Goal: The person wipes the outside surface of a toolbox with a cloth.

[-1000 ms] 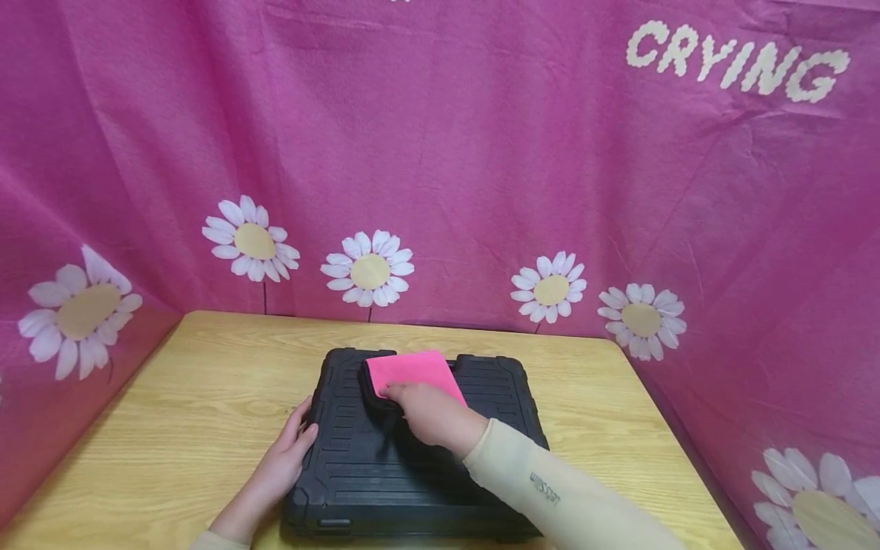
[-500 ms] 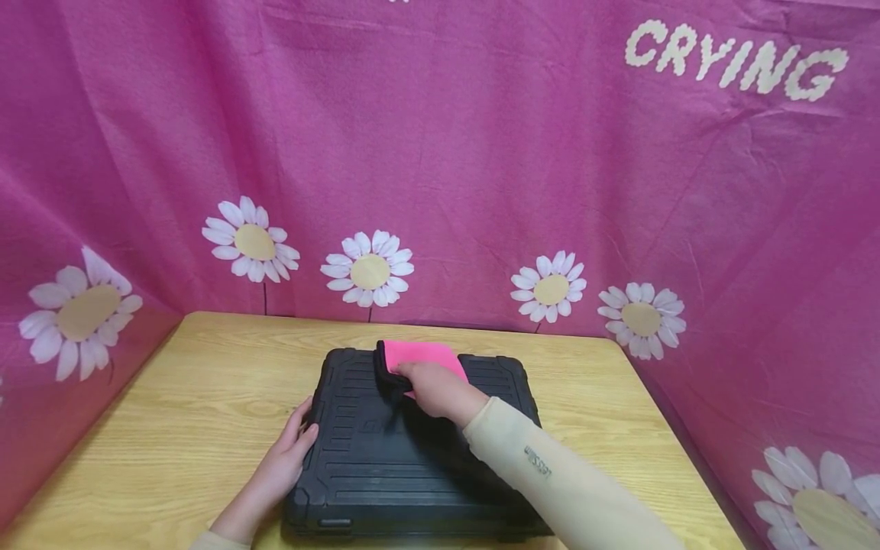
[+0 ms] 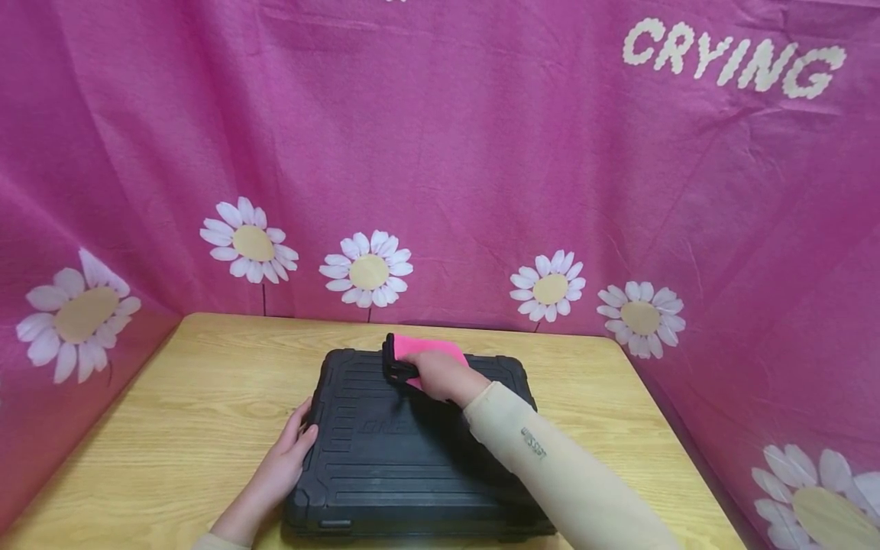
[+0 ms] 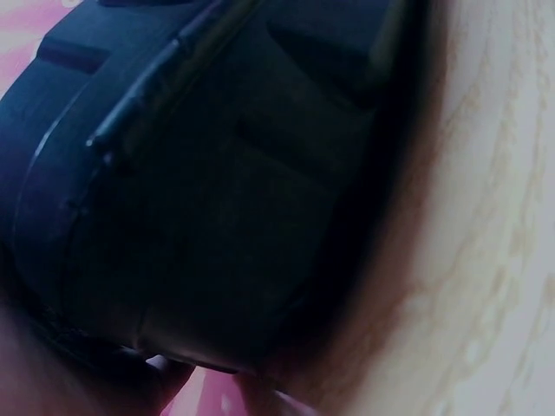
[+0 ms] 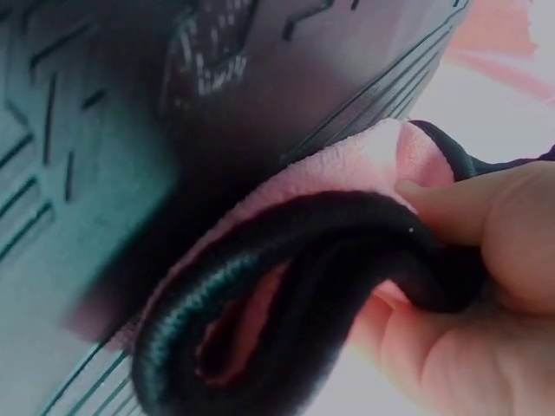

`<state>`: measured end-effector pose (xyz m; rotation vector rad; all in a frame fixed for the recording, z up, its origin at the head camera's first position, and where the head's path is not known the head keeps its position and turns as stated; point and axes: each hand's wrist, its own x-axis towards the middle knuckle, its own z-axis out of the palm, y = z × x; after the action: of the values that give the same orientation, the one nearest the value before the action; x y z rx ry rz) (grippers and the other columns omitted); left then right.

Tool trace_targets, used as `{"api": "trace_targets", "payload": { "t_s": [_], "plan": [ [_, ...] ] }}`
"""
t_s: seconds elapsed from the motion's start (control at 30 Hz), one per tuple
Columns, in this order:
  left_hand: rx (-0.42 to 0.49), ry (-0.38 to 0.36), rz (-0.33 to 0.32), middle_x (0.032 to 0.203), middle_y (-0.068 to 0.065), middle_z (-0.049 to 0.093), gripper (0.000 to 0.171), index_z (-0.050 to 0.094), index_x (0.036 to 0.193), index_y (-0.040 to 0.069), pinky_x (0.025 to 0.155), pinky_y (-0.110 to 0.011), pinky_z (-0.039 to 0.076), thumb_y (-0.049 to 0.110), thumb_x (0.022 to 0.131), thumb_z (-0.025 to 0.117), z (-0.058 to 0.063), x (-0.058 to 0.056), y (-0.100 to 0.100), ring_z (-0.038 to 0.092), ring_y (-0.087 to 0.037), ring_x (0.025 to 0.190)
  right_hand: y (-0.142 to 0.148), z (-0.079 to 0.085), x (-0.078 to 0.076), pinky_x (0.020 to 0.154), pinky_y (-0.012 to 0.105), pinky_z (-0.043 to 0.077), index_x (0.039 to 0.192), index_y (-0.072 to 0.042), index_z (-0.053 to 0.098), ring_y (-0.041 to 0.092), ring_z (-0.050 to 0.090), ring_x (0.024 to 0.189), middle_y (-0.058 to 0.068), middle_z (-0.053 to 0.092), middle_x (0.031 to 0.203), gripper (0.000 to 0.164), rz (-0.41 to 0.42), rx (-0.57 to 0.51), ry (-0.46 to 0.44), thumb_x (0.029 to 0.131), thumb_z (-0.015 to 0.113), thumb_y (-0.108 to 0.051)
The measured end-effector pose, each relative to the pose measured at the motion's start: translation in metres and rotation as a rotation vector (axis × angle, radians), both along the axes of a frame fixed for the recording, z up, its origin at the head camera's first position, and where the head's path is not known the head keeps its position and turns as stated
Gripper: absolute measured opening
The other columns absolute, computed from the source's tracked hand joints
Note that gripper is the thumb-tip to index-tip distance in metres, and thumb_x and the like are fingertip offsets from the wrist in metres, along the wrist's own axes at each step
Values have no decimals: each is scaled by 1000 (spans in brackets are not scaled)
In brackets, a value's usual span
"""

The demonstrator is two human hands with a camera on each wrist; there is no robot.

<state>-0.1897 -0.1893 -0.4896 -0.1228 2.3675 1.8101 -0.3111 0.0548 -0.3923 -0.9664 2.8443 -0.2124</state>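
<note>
The right hand pinches a folded pink cloth between thumb and fingers, while the left hand, fingers loosely extended, rests against the left side of a black case. The cloth spreads about the right hand over the case's far part, well apart from the left hand. It looks fuzzy, its thick black edging bent in a loop. The ribbed case lies flat on a wood-grained table before a magenta curtain
</note>
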Motion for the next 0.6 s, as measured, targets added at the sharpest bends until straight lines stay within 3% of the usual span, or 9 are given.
{"api": "trace_targets", "payload": {
  "t_s": [0.2,0.33,0.43,0.6],
  "plan": [
    [-18,-3,5,172,-23,4,62,5,166,10,123,-64,11,30,114,32,0,1,0,7,-48,157,-2,-6,2,93,34,55,120,-15,70,20,63,87,6,72,98,24,11,37,55,97,70,-10],
    [-21,2,12,172,-22,6,63,6,166,9,124,-63,12,32,114,33,0,1,0,8,-47,157,-3,-10,10,106,35,52,134,-9,65,21,70,109,8,74,120,37,22,32,79,98,66,-5],
    [-14,1,9,172,-22,5,62,6,166,9,124,-63,12,31,114,32,0,0,0,8,-47,157,-3,-9,17,114,35,46,145,-5,58,24,64,130,11,66,140,43,29,35,69,101,59,-3],
    [-8,-2,8,172,-23,5,62,6,166,9,123,-63,12,31,114,32,1,0,1,7,-47,157,-4,-6,33,116,33,43,149,-7,54,22,58,138,11,59,149,45,43,93,80,104,55,-6]
  ]
}}
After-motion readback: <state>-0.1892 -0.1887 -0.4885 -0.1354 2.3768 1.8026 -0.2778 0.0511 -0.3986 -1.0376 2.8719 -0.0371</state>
